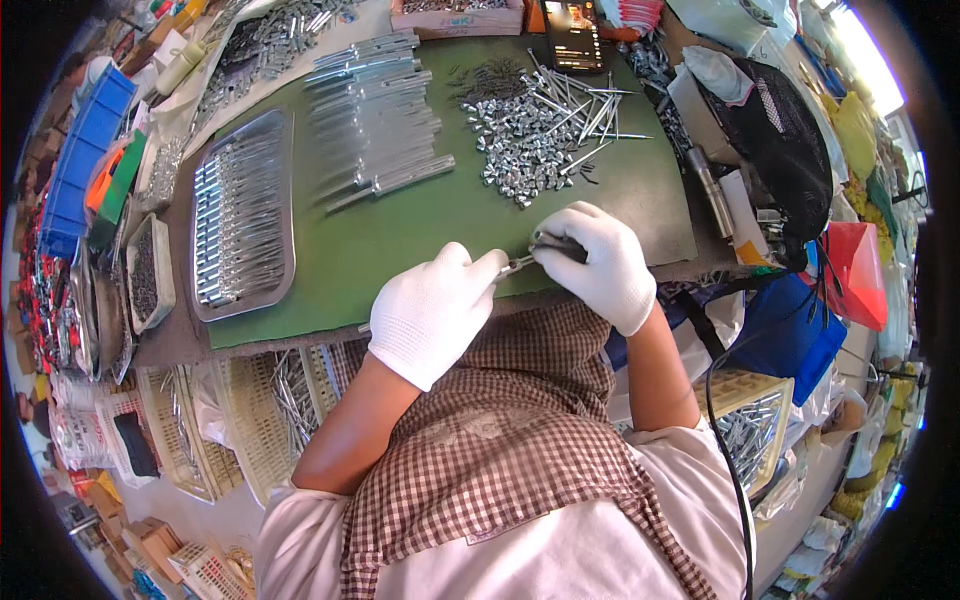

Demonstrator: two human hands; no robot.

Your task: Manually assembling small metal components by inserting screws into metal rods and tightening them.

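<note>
Both hands wear white gloves and meet over the near edge of the green work mat (450,225). My left hand (432,312) is closed around a slim metal rod (515,266), whose end sticks out toward the right hand. My right hand (600,262) pinches a small dark grey metal piece (562,246) at that end; its kind is mostly hidden by the fingers. Beyond the right hand lies a heap of small silver metal fittings (525,150), with thin metal pins (590,105) and small dark pieces (490,78) beside it. Long metal tubes (385,125) lie in a row farther left.
A steel tray (291,215) of lined-up metal rods stands at the left. A phone (574,38) and a pink box (457,20) of small parts sit at the back. Baskets of metal parts (745,425) stand below the table edge. A black cable (712,400) hangs at the right.
</note>
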